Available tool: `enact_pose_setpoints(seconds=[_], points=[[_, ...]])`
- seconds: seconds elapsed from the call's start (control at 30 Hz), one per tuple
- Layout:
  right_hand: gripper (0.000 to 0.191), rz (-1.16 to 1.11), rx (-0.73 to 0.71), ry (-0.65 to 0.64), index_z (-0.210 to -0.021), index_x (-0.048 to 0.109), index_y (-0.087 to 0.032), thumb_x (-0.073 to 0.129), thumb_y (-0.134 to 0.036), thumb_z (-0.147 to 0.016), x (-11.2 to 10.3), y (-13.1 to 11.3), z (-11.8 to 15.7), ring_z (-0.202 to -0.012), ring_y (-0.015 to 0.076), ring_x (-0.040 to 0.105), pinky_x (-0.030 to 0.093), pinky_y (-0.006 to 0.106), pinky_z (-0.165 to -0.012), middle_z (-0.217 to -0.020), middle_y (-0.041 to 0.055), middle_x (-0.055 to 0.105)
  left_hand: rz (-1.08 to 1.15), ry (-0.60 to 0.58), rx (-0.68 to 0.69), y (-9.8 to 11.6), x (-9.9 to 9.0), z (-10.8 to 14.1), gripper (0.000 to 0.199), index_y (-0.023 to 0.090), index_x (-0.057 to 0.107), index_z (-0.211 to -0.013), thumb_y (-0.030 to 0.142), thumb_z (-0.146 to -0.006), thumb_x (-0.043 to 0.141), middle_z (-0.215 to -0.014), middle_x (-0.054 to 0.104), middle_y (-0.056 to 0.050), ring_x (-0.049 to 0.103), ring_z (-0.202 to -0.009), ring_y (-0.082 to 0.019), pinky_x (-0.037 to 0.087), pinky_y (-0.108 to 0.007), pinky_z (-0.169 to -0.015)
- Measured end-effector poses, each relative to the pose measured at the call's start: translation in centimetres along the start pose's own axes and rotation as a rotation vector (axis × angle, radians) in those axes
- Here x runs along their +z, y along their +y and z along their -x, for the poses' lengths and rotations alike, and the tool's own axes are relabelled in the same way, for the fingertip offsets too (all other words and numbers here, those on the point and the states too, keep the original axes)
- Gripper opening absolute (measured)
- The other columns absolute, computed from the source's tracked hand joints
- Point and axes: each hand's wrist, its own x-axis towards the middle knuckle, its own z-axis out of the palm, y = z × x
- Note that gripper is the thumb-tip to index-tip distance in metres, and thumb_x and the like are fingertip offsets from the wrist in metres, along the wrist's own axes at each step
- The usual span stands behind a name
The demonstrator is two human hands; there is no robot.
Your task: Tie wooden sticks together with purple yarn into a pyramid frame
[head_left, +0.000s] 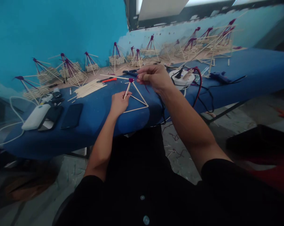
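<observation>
My left hand is closed on the wooden sticks of a small frame, just below its top joint. Dark red yarn is wound around that joint, where the sticks meet. My right hand is raised just right of the joint, its thumb and fingers pinched on a strand of the same yarn, whose loose end hangs below the fingers. The frame's lower sticks form a triangular outline over the blue table cover.
Loose sticks and an orange cutter lie left of the frame. A phone and a white power bank are further left. Right are a white round power strip and cables. Several yarn-tied stick models line the wall.
</observation>
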Motion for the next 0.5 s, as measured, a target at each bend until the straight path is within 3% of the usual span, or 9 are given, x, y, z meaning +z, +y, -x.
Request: enact_pose_setpoints(seconds=[0.17,0.27,0.4,0.5], points=[[0.011,0.548,-0.302,-0.061,-0.089,0.082,-0.021,0.084,-0.013,-0.083,-0.1,-3.2,-1.0,-0.09,0.0237,0.073,0.063,0.042,-0.093,-0.082,0.0041,0.076,0.003,-0.006,0.026,-0.1,0.1,0.2,0.025,0.02,0.091,-0.11,0.017,-0.099,0.069,-0.075,0.078,-0.002,0.069,-0.073,-0.019,0.053,-0.035,-0.082],[0.017,0.719,-0.398,-0.109,-0.084,0.08,-0.024,0.08,-0.007,-0.082,0.6,-5.4,-1.9,-0.104,0.0296,0.073,0.059,0.048,-0.102,-0.084,0.005,0.074,-0.016,0.014,0.062,-0.3,0.1,0.2,0.026,0.022,0.091,-0.112,0.017,-0.1,0.068,-0.08,0.082,-0.004,0.075,-0.079,-0.023,0.056,-0.037,-0.088],[0.019,0.923,-0.491,-0.2,-0.087,0.075,-0.025,0.072,-0.005,-0.085,2.9,-7.5,-1.7,-0.112,0.0334,0.072,0.056,0.052,-0.106,-0.091,0.0066,0.075,-0.052,0.041,0.074,-0.3,0.2,0.3,0.027,0.023,0.092,-0.111,0.015,-0.101,0.068,-0.083,0.084,-0.006,0.079,-0.085,-0.025,0.059,-0.039,-0.092],[0.027,1.24,-0.521,-0.267,-0.1,0.073,-0.021,0.062,-0.001,-0.087,5.5,-8.0,0.8,-0.112,0.0364,0.073,0.056,0.052,-0.1,-0.111,0.0131,0.079,-0.057,0.055,0.068,-0.2,0.4,0.3,0.025,0.022,0.09,-0.109,0.015,-0.103,0.067,-0.086,0.085,-0.008,0.079,-0.086,-0.027,0.058,-0.04,-0.092]])
